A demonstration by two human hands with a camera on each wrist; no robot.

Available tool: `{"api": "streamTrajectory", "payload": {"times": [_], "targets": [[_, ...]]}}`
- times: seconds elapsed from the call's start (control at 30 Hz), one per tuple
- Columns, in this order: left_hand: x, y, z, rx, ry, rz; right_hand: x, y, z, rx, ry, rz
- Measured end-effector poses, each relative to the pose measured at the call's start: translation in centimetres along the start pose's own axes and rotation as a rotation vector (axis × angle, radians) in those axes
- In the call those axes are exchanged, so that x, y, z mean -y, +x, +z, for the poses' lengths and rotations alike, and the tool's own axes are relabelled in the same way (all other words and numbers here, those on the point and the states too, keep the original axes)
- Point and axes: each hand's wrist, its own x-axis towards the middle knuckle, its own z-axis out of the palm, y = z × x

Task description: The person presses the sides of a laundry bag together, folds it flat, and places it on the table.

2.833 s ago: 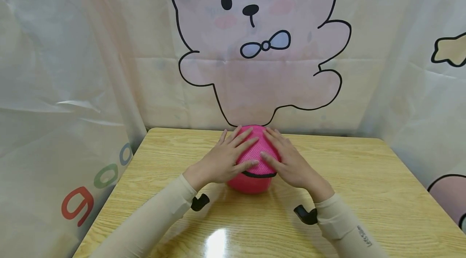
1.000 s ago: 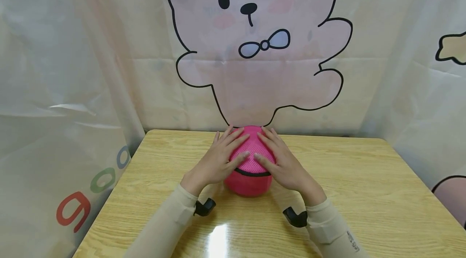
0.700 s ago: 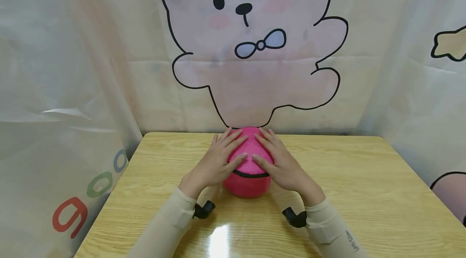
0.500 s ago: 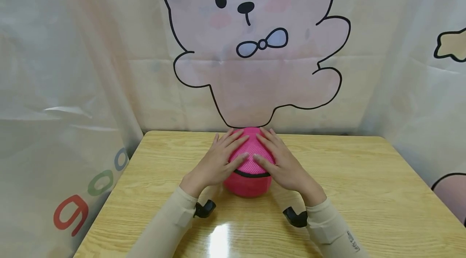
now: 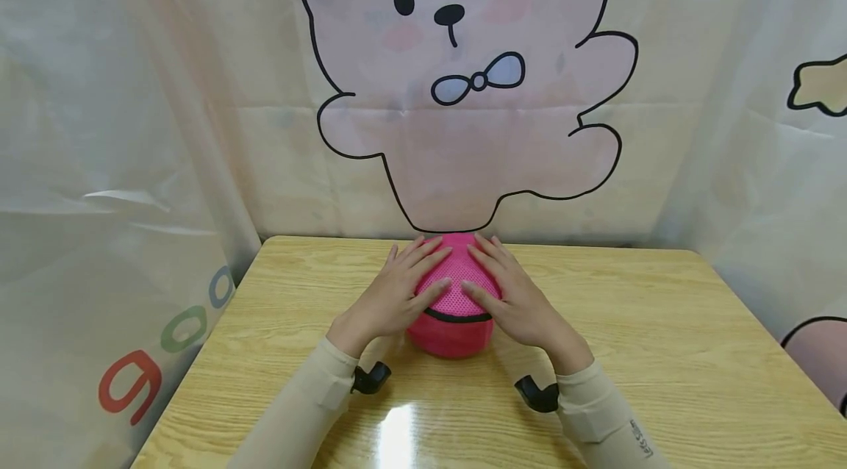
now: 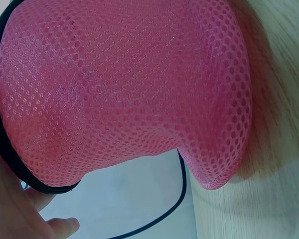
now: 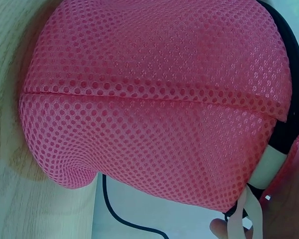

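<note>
A rounded pink mesh bag (image 5: pixel 458 296) with a black band round its upper part stands on the wooden table. Its lower part (image 5: pixel 450 338) looks a deeper red-pink. My left hand (image 5: pixel 395 291) lies on its left side, fingers spread and fairly straight, thumb on the front. Mirroring it, my right hand (image 5: pixel 519 296) rests on the right side, its thumb close to the left one. In the left wrist view, the mesh wall (image 6: pixel 124 89) bulges and folds inward low down. A seam crosses the mesh (image 7: pixel 154 99) in the right wrist view, and a pale strap (image 7: pixel 249 209) hangs by the black edge.
The wood-grain table (image 5: pixel 629 337) reaches back to a curtain (image 5: pixel 278 160) printed with a bear. Black curved wrist mounts (image 5: pixel 372 378) jut from both sleeves. A dark cable (image 7: pixel 119 214) loops beyond the table edge in the right wrist view.
Since the earliest frame, both hands have shifted slightly left on the bag and the right thumb has moved closer in. Over the last second hands and bag hold nearly still.
</note>
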Motion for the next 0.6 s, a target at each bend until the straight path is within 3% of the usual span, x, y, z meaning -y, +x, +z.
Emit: {"api": "streamTrajectory", "payload": {"times": [0.6], "targets": [[0.21,-0.06,0.18,0.028,-0.001,-0.001,-0.13,-0.01,0.30,0.006,-0.016,0.015]]}}
